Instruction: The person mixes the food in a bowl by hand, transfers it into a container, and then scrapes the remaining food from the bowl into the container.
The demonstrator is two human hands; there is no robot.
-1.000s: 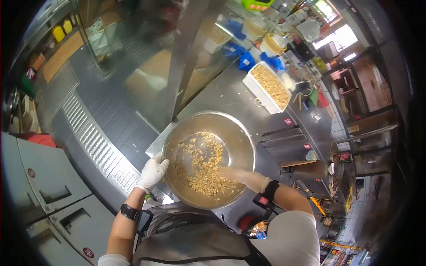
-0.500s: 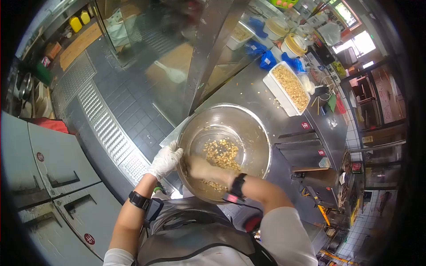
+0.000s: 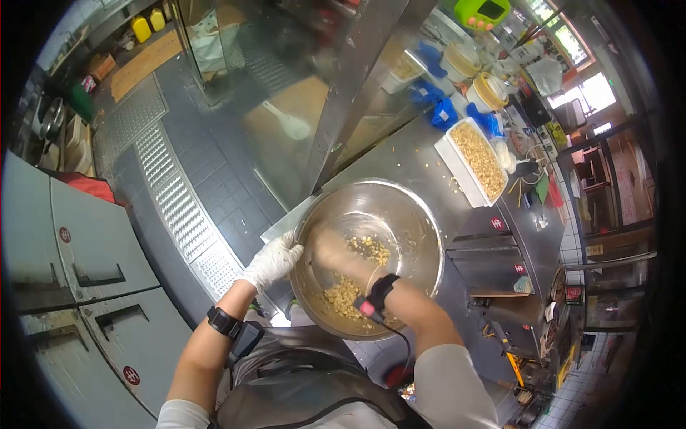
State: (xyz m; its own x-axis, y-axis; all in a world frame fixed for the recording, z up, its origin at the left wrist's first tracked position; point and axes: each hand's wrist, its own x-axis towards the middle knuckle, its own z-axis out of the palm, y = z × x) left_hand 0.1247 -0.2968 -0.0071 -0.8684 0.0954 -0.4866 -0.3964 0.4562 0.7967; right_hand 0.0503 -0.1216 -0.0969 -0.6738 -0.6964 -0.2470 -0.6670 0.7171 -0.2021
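Note:
A large round steel bowl [image 3: 418, 236] stands at the near edge of the metal counter, tilted in view. Chopped pale yellow pieces [image 3: 343, 297] lie in its bottom, in two loose patches. My left hand [image 3: 273, 262], in a white glove, grips the bowl's left rim. Inside the bowl, near its left wall, is my right hand [image 3: 334, 250], smeared by motion; its fingers cannot be made out, nor whether they hold any pieces. A dark band is on each of my wrists.
A white tray [image 3: 461, 168] full of similar pieces sits on the counter [image 3: 407, 161] at the upper right. Behind it are blue bags [image 3: 444, 113] and a yellow-rimmed tub [image 3: 487, 93]. A steel post [image 3: 357, 93] rises beyond the bowl. White cabinets [image 3: 107, 250] stand at left.
My right hand has moved up within the bowl. The pieces have shifted, with more now gathered near the bowl's lower left. The whole view has shifted slightly.

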